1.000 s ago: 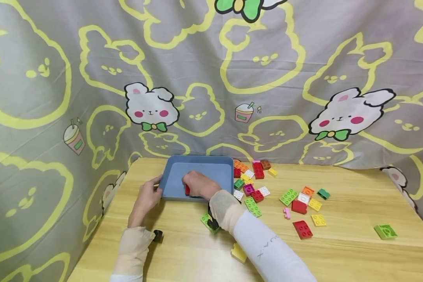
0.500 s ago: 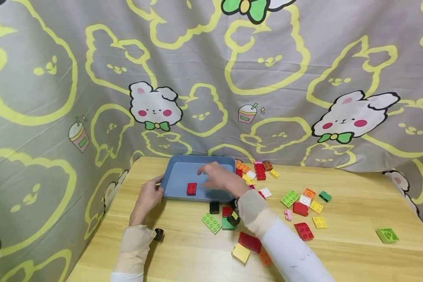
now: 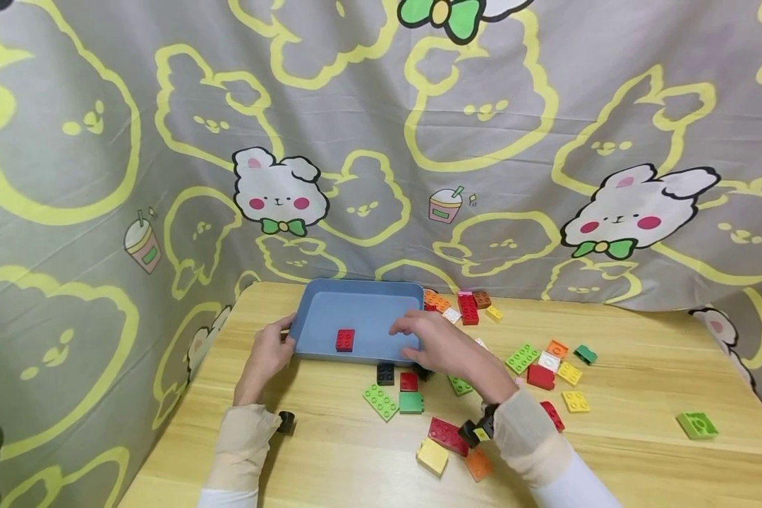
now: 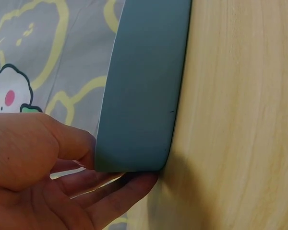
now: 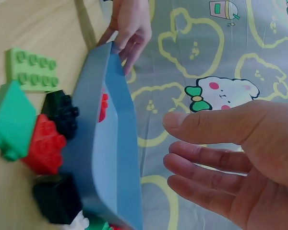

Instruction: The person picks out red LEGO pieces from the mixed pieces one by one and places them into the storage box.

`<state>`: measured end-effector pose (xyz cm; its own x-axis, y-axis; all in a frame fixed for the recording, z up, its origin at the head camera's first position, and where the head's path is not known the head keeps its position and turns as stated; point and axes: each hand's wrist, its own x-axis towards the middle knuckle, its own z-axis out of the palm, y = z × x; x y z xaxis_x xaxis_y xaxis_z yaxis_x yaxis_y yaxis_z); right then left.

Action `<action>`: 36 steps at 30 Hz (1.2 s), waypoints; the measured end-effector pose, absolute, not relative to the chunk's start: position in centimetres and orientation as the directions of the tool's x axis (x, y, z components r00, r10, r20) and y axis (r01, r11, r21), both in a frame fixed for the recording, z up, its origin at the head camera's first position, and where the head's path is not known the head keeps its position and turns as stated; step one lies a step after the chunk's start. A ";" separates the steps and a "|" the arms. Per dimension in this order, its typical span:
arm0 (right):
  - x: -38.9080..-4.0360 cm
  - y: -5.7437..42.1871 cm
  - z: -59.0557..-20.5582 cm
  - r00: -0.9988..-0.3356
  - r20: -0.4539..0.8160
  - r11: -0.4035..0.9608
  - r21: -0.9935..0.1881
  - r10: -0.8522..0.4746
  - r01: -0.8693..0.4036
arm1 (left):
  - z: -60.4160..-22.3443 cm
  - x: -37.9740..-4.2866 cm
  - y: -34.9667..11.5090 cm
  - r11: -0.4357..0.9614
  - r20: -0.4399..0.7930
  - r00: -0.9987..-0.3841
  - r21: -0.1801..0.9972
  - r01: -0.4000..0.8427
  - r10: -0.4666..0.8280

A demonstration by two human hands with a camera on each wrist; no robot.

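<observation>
A blue tray [image 3: 333,310] stands on the table with one red brick [image 3: 346,340] lying studs up inside it, near the front wall. My left hand [image 3: 269,356] holds the tray's left end; in the left wrist view the thumb is at the rim and the other fingers [image 4: 117,196] are against the outer side. Over the tray's right front corner hovers my right hand [image 3: 441,342], its fingers spread and nothing between them. The right wrist view shows that palm and its relaxed fingers [image 5: 206,191] beside the tray.
In front of the tray lie a black brick [image 3: 385,374], a lime brick [image 3: 381,402], a green brick [image 3: 410,403] and a dark red brick [image 3: 448,436]. Several mixed bricks spread to the right, among them a yellow one [image 3: 575,401]. A patterned curtain [image 3: 381,141] hangs behind.
My right hand has let go of the red brick inside the tray and moved right, out towards the tray's right corner. The left hand has kept its hold on the tray.
</observation>
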<state>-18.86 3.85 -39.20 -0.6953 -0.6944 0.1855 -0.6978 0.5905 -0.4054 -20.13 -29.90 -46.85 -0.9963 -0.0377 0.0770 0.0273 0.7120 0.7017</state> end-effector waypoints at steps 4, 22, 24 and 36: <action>-17.6 4.4 -40.4 -0.694 0.186 0.568 -0.449 -0.696 -0.690 | -46.7 -20.1 -29.8 0.718 0.070 -0.997 0.695 0.019 -0.041; -14.9 4.5 -44.0 -0.713 0.063 0.623 -0.437 -0.698 -0.649 | -46.8 -20.2 -29.9 0.714 0.077 -0.996 0.700 0.025 -0.041; -15.0 4.2 -44.0 -0.705 0.075 0.629 -0.393 -0.705 -0.670 | -46.8 -20.2 -29.9 0.715 0.080 -0.996 0.698 0.027 -0.040; -15.5 3.1 -44.2 -0.674 0.121 0.641 -0.222 -0.729 -0.734 | -46.8 -20.1 -29.9 0.705 0.049 -0.998 0.709 0.008 -0.038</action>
<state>-15.47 3.14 -44.16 -0.6735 -0.7292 0.1208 -0.7343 0.6415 -0.2220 -20.13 -29.89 -46.80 -0.9981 -0.0380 0.0489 0.0078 0.7054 0.7087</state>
